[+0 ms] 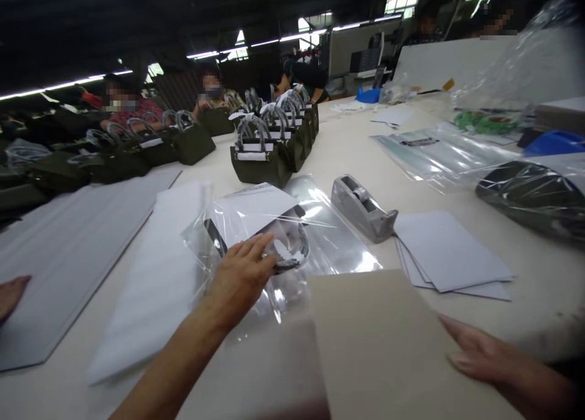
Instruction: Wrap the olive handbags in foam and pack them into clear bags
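My left hand (244, 270) is at the near side of a clear plastic bag (278, 298), thumb and fingers closed on the film. Inside the plastic lies a dark handbag with wrapped handles (297, 246), mostly hidden under a white sheet (256, 206). My right hand (479, 350) grips the right edge of a beige cardboard sheet (370, 334), thumb on top. The cardboard is low in the view, just right of the bagged handbag. A grey tape dispenser (363, 206) stands beyond it, beside a small stack of white cards (450, 249).
Dark green handbags (260, 164) stand in rows at the back. White foam sheets (150, 274) and large grey sheets (82, 243) lie left, with another person's hand (11, 295) on the latter. Flat plastic bags (439, 152) and a wrapped dark item (534, 194) lie right. Co-workers sit behind.
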{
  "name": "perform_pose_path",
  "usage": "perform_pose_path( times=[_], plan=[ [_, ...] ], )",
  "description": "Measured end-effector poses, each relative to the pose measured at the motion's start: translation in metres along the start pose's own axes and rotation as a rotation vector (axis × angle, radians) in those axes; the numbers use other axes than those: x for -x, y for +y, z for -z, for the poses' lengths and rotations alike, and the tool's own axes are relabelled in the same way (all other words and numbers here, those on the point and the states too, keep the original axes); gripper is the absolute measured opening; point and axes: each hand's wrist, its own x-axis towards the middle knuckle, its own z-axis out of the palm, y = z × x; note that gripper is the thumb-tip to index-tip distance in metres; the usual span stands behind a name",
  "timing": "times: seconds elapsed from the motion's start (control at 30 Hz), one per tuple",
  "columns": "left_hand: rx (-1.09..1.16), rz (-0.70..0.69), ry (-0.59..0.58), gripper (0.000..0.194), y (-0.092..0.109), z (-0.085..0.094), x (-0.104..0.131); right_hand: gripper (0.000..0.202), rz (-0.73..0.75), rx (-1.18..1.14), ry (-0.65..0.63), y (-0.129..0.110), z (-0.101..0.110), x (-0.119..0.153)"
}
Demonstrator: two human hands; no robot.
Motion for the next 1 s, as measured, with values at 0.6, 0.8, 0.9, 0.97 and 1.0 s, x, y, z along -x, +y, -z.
perform_pose_path(
  times=[0.6, 0.8, 0.9, 0.97, 1.0],
  plan=[
    [0.042, 0.059, -0.157, 0.015, -0.011, 0.018, -0.017, 0.032, -0.314, -0.555, -0.015, -0.039, -0.112, -0.047],
    [0.049, 0.066, -0.161, 0.013, -0.01, 0.018, -0.017, 0.034, -0.32, -0.463, 0.069, -0.043, -0.112, -0.042],
    [0.037, 0.059, -0.166, 0.014, -0.009, 0.018, -0.016, 0.029, -0.288, -0.437, 0.119, -0.046, -0.117, -0.054],
    [0.025, 0.053, -0.181, 0.013, -0.007, 0.018, -0.016, 0.027, -0.246, -0.42, 0.142, -0.047, -0.123, -0.062],
    [0.019, 0.051, -0.185, 0.013, -0.007, 0.018, -0.016, 0.025, -0.229, -0.413, 0.152, -0.048, -0.126, -0.066]
  ],
)
